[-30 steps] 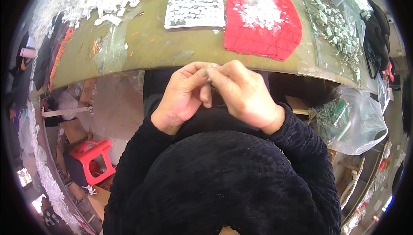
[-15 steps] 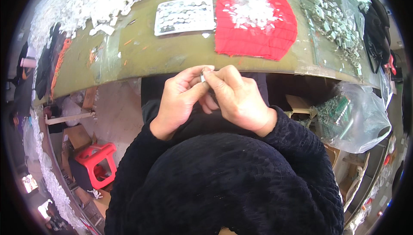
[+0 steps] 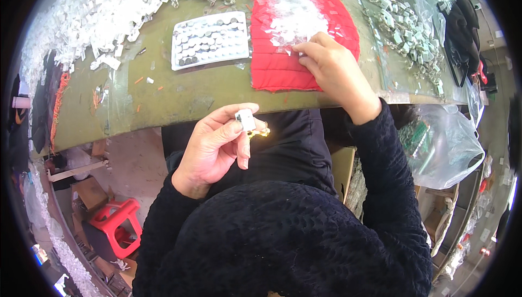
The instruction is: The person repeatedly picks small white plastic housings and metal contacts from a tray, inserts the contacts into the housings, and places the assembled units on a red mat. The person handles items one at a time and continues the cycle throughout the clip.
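My left hand (image 3: 209, 147) is closed in front of my body, just off the table's near edge. Between its thumb and fingers is a small white rectangular plastic case (image 3: 245, 119). A gold-coloured metal clasp (image 3: 260, 132) hangs beside the case at the same fingers. Over the red quilted cloth (image 3: 280, 74), my right hand (image 3: 337, 71) reaches to the near edge of a heap of small clear and white plastic pieces (image 3: 293, 14). Its thumb and fingertips are pinched together there; whatever lies between them is too small to make out.
A white tray (image 3: 175, 52) with rows of round silvery cells lies left of the cloth. White plastic parts (image 3: 103, 14) are piled at the far left. Finished-looking cases with metal chains (image 3: 405, 30) lie at the right. Below are a red stool (image 3: 117, 218) and a clear plastic bag (image 3: 454, 150).
My two hands were together in front of me. The right hand has moved forward and right to the heap on the red cloth; the left still holds the case, now lower and turned into view.
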### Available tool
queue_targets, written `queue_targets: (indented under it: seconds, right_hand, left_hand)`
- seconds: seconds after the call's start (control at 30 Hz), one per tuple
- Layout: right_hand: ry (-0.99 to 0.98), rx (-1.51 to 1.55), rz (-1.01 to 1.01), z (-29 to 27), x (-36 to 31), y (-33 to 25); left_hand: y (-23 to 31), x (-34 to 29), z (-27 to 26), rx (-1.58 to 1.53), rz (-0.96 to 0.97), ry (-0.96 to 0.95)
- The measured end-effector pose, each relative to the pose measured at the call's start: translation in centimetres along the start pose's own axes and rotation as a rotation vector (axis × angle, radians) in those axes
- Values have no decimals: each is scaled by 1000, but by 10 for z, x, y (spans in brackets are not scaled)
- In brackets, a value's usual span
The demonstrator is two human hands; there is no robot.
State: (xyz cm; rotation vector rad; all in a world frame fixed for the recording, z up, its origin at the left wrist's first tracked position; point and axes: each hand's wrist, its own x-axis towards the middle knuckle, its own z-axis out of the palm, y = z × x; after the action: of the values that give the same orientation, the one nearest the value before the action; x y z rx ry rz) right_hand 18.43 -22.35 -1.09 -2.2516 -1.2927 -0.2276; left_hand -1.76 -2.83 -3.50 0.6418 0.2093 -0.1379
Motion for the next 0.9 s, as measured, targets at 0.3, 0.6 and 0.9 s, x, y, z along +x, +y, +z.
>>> queue_targets:
  seconds: [0.3, 0.6, 0.9]
  right_hand:
    - [-83, 160, 142, -13, 14, -22]
    - [-87, 604, 16, 3, -6, -107]
    - [-215, 405, -256, -7, -8, -119]
  left_hand:
    - [1, 2, 0, -111, -24, -32]
    - [-1, -9, 1, -158, 41, -64]
    - [0, -25, 2, 61, 28, -56]
